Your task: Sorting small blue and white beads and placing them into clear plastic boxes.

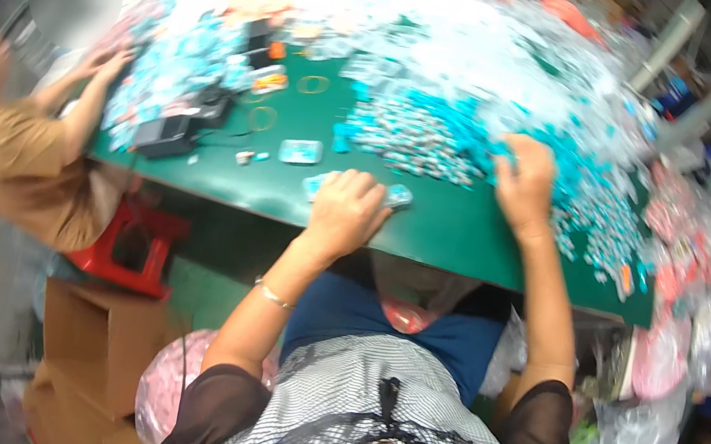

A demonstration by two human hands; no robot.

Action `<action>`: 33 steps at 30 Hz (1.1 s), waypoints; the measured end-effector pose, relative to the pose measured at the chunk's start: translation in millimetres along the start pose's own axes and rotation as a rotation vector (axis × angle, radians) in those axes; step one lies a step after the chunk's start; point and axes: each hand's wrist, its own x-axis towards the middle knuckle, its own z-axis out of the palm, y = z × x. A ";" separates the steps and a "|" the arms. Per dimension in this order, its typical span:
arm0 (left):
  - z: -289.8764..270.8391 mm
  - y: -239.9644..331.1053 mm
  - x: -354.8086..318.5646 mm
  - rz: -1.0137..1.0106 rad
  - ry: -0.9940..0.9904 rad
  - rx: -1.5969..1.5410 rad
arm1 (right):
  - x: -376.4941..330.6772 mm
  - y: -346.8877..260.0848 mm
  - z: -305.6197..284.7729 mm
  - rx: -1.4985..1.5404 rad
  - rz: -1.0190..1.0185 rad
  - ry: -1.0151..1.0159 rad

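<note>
Co-worker: a person in a brown shirt (pixel 38 172), well to the left of my fingers, both hands at the edge of a pale-blue heap (pixel 182 55).
Red stool: below the tabletop (pixel 457 229), left of my fingers and nearer to me (pixel 133 247).
Black devices: dark boxy shapes (pixel 166 136) left of my left fingers, blurred.
Yellowish loops: two thin rings (pixel 313 84) lying beyond and to the left of my left fingers.
Flat case: small, pale blue and clear (pixel 301 151), just to the left of my left fingers, apart from them.
Left fingers: curled down (pixel 352 184) over a second case; I cannot tell whether they grip it or only rest on it.
Second case: light blue (pixel 399 196), mostly hidden under my left fingers, its ends showing on both sides.
Teal-and-white pieces: a dense heap (pixel 415 139) between my two hands, running up to my right fingers.
Clear bags: a broad pale pile (pixel 493 58) beyond my fingers.
Right fingers: bent (pixel 517 143) at the heap's right edge; blur keeps me from telling whether they pinch a piece.
Second spread: more such small pieces (pixel 598 219), just right of my right fingers.
Pink bags: well to the right of my right fingers (pixel 673 300).
</note>
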 end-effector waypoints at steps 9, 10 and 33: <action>-15.1 -38.1 -19.5 -0.093 0.057 0.160 | 30.2 103.1 47.5 -0.449 0.051 -0.220; -16.9 -34.1 -18.4 -0.095 0.079 0.129 | 34.8 102.8 46.8 -0.408 0.043 -0.146; 13.3 -20.3 5.4 -0.149 0.106 0.061 | -74.8 -42.9 -10.6 0.247 0.373 -0.258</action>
